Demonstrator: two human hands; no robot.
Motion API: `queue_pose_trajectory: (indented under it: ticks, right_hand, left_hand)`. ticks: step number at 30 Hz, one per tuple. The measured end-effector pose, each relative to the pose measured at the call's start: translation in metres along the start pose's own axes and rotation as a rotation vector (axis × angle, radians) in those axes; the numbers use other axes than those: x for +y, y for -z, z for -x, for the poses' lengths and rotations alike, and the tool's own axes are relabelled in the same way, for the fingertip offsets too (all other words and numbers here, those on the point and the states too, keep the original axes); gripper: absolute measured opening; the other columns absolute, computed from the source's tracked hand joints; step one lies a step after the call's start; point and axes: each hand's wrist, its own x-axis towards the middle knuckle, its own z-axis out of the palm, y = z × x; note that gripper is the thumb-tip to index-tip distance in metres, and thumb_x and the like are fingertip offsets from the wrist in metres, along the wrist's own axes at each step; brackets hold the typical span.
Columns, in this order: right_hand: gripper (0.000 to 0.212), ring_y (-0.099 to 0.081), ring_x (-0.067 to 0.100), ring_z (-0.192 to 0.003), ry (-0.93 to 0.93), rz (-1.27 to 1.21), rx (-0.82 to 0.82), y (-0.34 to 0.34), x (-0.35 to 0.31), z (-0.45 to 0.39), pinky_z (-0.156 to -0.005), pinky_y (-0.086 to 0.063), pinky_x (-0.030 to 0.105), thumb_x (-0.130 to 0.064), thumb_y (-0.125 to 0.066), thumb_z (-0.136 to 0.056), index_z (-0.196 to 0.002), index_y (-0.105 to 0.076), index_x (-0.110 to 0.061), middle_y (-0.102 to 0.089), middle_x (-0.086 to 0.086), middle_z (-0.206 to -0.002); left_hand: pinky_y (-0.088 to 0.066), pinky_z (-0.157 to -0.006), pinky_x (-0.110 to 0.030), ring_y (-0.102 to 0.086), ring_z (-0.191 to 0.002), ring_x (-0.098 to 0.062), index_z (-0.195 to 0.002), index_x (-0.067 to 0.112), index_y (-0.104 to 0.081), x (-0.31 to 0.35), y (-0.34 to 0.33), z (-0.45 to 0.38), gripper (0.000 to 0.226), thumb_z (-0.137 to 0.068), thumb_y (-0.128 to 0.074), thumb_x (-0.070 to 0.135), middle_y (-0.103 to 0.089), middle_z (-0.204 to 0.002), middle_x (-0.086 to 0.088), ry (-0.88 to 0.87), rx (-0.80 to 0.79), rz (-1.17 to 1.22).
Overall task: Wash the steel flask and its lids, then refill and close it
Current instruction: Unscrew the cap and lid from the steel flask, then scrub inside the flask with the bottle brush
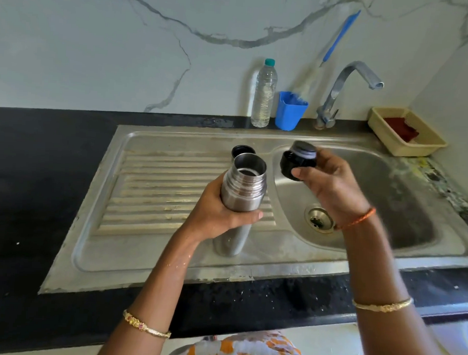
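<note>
Left hand [220, 211] wraps the upright cylindrical steel flask [240, 201], open mouth toward twelve o'clock. Right hand [331, 184] pinches the round black stopper lid [298, 161] at two o'clock.

Open basin [403, 201] under tap [349, 83]; bottle [263, 95], blue cup [289, 112] crowding back ledge, tray [427, 143] rt corner.

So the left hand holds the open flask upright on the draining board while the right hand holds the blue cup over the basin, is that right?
Not quite: in the head view the right hand holds a black lid, not the blue cup, which stands by the wall. The left hand does hold the open flask upright.
</note>
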Motion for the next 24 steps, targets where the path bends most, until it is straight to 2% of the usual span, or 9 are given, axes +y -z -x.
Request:
queue_pose_trajectory:
  ticks: [2, 5, 8, 12, 17, 21, 24]
  right_hand:
    - [0.043, -0.065, 0.02, -0.09, -0.068, 0.07, 0.106, -0.007, 0.028, -0.015, -0.086, -0.052, 0.029, 0.003, -0.077, -0.064, -0.105, -0.064, -0.002, -0.069, 0.009, -0.096]
    - [0.045, -0.066, 0.022, -0.094, -0.153, 0.247, 0.138, -0.018, 0.07, -0.041, -0.087, -0.053, 0.034, -0.005, -0.082, -0.064, -0.106, -0.065, -0.006, -0.069, 0.011, -0.104]
    - [0.05, -0.058, 0.006, -0.078, -0.191, 0.334, 0.121, -0.033, 0.099, -0.06, -0.07, -0.051, 0.016, -0.001, -0.079, -0.067, -0.112, -0.058, -0.006, -0.061, 0.009, -0.107]
    - [0.056, -0.05, 0.0, -0.072, -0.21, 0.383, 0.14, -0.046, 0.122, -0.068, -0.061, -0.042, 0.011, -0.001, -0.077, -0.071, -0.12, -0.05, -0.002, -0.055, 0.008, -0.105]
    - [0.054, -0.047, -0.002, -0.076, -0.182, 0.423, 0.135, -0.048, 0.138, -0.066, -0.056, -0.038, -0.001, -0.002, -0.075, -0.074, -0.122, -0.049, 0.0, -0.053, 0.007, -0.108]
    - [0.058, -0.051, 0.011, -0.092, -0.142, 0.51, 0.099, -0.047, 0.14, -0.068, -0.064, -0.037, 0.001, -0.02, -0.08, -0.07, -0.12, -0.053, -0.006, -0.055, 0.013, -0.12]
    - [0.059, -0.05, 0.013, -0.096, -0.131, 0.547, 0.102, -0.047, 0.141, -0.066, -0.061, -0.036, -0.005, -0.012, -0.079, -0.073, -0.123, -0.051, -0.006, -0.053, 0.012, -0.121]
  left_hand:
    - [-0.052, -0.069, -0.021, -0.069, -0.079, -0.011, -0.097, 0.012, -0.062, -0.002, 0.002, 0.004, 0.051, -0.054, -0.087, 0.023, -0.072, -0.085, 0.007, -0.019, 0.033, 0.025]
    - [-0.051, -0.07, -0.021, -0.068, -0.079, -0.012, -0.1, 0.006, -0.061, -0.004, 0.003, 0.007, 0.053, -0.056, -0.084, 0.026, -0.072, -0.086, 0.006, -0.032, 0.061, 0.042]
    - [-0.052, -0.072, -0.024, -0.068, -0.082, -0.014, -0.103, 0.003, -0.06, -0.004, 0.002, 0.008, 0.057, -0.057, -0.084, 0.026, -0.072, -0.088, 0.004, -0.035, 0.066, 0.04]
    - [-0.053, -0.074, -0.025, -0.069, -0.086, -0.015, -0.108, 0.003, -0.06, -0.004, 0.001, 0.009, 0.061, -0.058, -0.084, 0.027, -0.071, -0.092, 0.003, -0.019, 0.078, 0.04]
    - [-0.053, -0.073, -0.023, -0.069, -0.086, -0.013, -0.109, 0.005, -0.059, -0.008, -0.001, 0.011, 0.06, -0.057, -0.084, 0.023, -0.072, -0.093, 0.005, -0.002, 0.119, 0.067]
    - [-0.052, -0.073, -0.018, -0.068, -0.085, -0.006, -0.105, 0.013, -0.059, -0.006, -0.003, 0.01, 0.053, -0.059, -0.085, 0.013, -0.072, -0.093, 0.013, -0.016, 0.107, 0.079]
    - [-0.052, -0.076, -0.021, -0.068, -0.09, -0.009, -0.111, 0.007, -0.058, -0.012, -0.004, 0.011, 0.06, -0.058, -0.086, 0.014, -0.072, -0.097, 0.009, -0.02, 0.121, 0.081]
